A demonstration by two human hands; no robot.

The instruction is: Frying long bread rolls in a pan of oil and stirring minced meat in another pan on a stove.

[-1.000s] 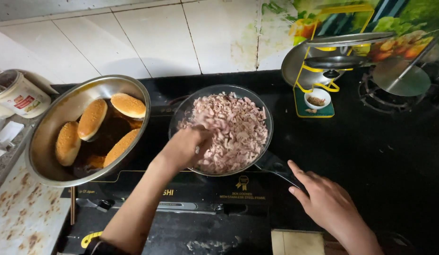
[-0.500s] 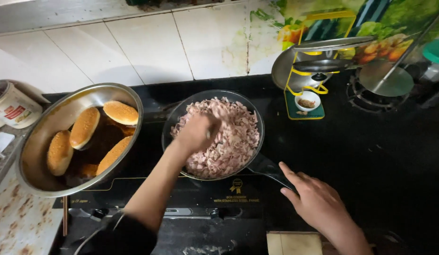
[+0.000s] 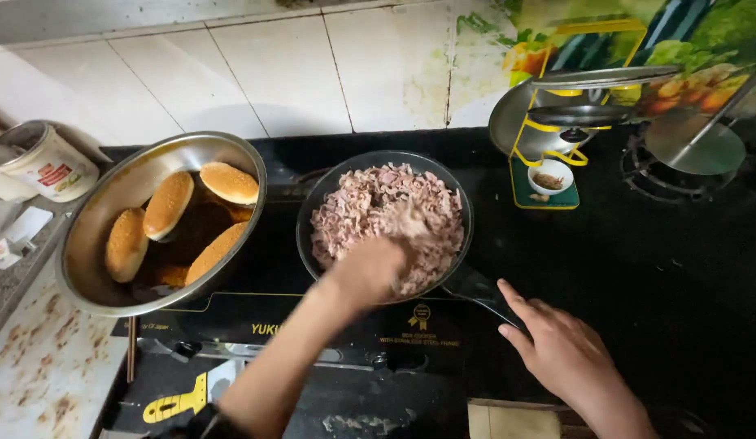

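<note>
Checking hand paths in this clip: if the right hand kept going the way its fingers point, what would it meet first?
The right hand points up-left toward the dark pan handle, which its fingertips already seem to reach; contact is unclear. Beyond lies the frying pan of chopped meat.

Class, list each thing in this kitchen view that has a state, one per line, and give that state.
Frying pan: full of chopped meat.
Steel bowl: tilted, holding buns.
Left hand: blurred, over the meat.
Right hand: open, at the pan handle.
Tub: open.
</note>
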